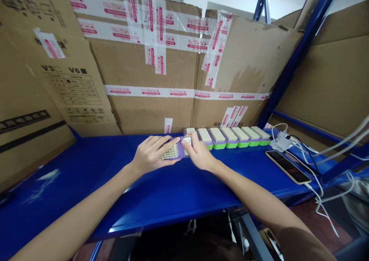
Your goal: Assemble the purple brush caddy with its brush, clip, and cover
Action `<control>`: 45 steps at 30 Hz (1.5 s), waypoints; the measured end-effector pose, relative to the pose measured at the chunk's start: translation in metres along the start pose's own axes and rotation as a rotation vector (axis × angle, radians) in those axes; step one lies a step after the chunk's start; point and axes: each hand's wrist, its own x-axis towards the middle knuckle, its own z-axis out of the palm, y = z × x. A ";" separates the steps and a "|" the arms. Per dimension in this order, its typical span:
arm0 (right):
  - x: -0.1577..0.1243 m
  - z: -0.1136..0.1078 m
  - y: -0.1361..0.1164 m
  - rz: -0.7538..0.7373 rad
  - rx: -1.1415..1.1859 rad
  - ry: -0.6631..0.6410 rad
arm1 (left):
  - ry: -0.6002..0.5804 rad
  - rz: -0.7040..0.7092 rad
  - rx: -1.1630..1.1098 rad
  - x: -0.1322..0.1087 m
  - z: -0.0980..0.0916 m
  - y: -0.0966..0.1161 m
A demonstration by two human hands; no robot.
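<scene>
My left hand (152, 153) is closed around a scrub brush (172, 152) with cream bristles and a purple base, held tilted above the blue shelf. Its fingers lie over the bristle side. My right hand (198, 151) is closed at the brush's right end, thumb and fingers gripping a small whitish piece (186, 141). Whether that piece is part of the brush I cannot tell. Behind and right of my right hand stands a row of several similar brushes (231, 137), bristles up, with purple and green bases. My right hand hides part of the leftmost ones.
The blue shelf (173, 192) runs across in front of me, backed by taped cardboard (150, 72). A phone (288, 167) with a charging cable lies at the right, beside a white power strip (281, 142) and tangled white cables. A blue metal post (296, 57) rises at the right.
</scene>
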 end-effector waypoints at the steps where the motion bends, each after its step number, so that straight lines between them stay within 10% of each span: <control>1: 0.000 0.000 -0.001 0.004 -0.006 0.006 | 0.005 -0.009 -0.002 0.000 0.000 0.001; 20: -0.006 0.016 -0.002 0.055 0.042 0.176 | -0.005 -0.106 -0.054 0.005 0.001 0.015; 32: 0.008 -0.004 0.005 -0.023 0.254 -0.072 | 0.014 -0.085 -0.001 0.005 0.001 0.018; 45: 0.000 0.010 0.002 0.076 -0.117 0.104 | -0.044 -0.094 0.007 0.011 -0.001 0.018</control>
